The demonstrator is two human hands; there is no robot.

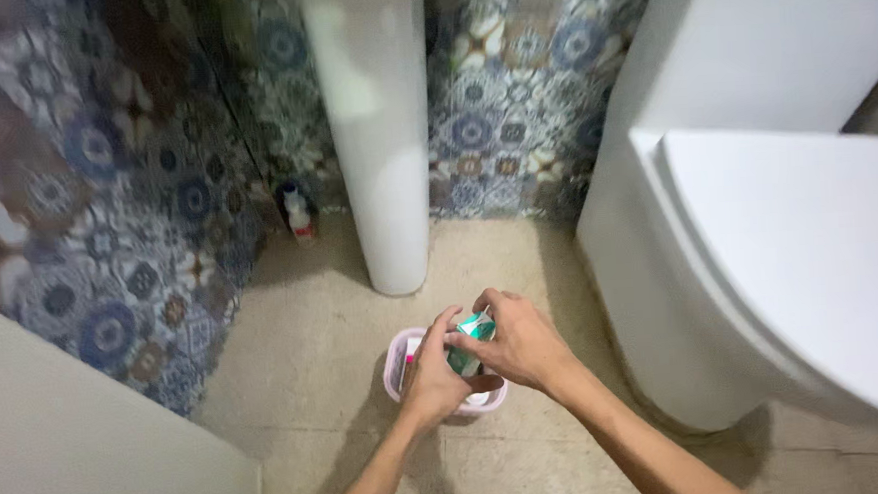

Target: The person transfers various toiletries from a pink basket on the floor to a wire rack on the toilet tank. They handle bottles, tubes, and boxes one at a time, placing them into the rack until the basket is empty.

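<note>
left hand (432,376): lower centre of frame, over the bin, fingers curled round the carton's left side; grasping it.
right hand (520,345): just right of the left one, fingers wrapped over the carton's top and right side; grasping it too.
carton (472,333): small green-and-white card box, creased, mostly hidden between both hands, right above the bin mouth.
bin (401,364): small round pale-pink plastic tub on the floor, lower centre; thin wall, contents mostly hidden.
floor (306,384): beige speckled tiles, matte, visible joints.
pedestal (381,140): smooth white glazed column, top centre, just behind the bin.
toilet (790,249): glossy white, rounded, lid down, fills the right of frame.
bottle (299,212): small white plastic, reddish band, in the corner left of the pedestal.
wall (106,194): patterned blue-brown tiles, left and back.
</note>
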